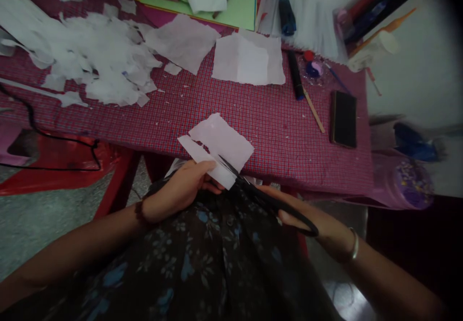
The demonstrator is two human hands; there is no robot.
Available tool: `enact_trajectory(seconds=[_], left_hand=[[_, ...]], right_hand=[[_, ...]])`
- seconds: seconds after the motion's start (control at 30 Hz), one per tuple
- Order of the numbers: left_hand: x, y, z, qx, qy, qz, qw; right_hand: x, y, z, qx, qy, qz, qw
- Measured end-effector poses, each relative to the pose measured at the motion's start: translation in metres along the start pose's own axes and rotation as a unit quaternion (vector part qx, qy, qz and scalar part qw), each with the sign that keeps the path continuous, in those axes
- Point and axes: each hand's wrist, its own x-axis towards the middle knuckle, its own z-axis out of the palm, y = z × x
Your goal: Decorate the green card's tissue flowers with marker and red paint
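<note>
A piece of white paper is pinched near its lower left edge by my left hand, thumb on top. A ragged slit runs into the sheet from its left side, partly separating a strip nearest me. My right hand grips black-handled scissors, whose blades reach over the paper's lower right part. Whether the blades are fully closed is hard to see. Both hands are at the table's front edge, above my lap.
A checked red cloth covers the table. Cut paper scraps pile up at left; a torn sheet lies behind. A black marker, a wooden stick and a phone lie to the right. A black cable hangs left.
</note>
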Motion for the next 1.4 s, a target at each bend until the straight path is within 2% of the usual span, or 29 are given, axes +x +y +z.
enact_trajectory(seconds=[0.1,0.23,0.43,0.6,0.8,0.9,1.07,1.17,1.23,1.4], left_hand=[[-0.001,-0.003,0.001,0.016,0.013,0.005,1.000],[-0.002,-0.005,0.000,0.017,-0.002,0.002,1.000],[0.001,-0.007,-0.002,0.001,-0.028,0.012,1.000],[0.001,-0.007,-0.002,0.000,-0.021,0.005,1.000],[0.003,-0.010,-0.003,0.004,-0.034,-0.009,0.999],[0.003,-0.007,-0.004,-0.027,-0.038,-0.021,0.999],[-0.012,-0.001,-0.017,-0.072,-0.023,-0.049,0.996],[-0.023,0.000,-0.030,-0.074,-0.002,-0.026,0.997],[-0.028,0.004,-0.036,-0.062,0.014,0.005,0.998],[-0.031,0.018,-0.039,-0.027,0.030,0.065,0.997]], right_hand=[[0.008,-0.004,-0.001,-0.001,-0.013,0.004,1.000],[0.020,-0.006,-0.001,-0.004,-0.020,-0.006,1.000],[0.027,-0.006,0.004,0.020,0.021,-0.007,1.000],[0.028,-0.001,0.004,0.025,0.040,0.033,0.998],[0.028,-0.003,0.001,-0.004,0.001,0.011,1.000],[0.027,-0.003,-0.001,0.004,-0.013,0.005,1.000],[0.026,0.008,-0.001,0.044,0.037,-0.002,0.998],[0.026,0.014,0.001,0.070,0.047,-0.006,0.996],[0.024,0.015,0.001,0.060,0.031,-0.008,0.998],[0.004,0.013,-0.006,-0.005,-0.020,0.007,1.000]])
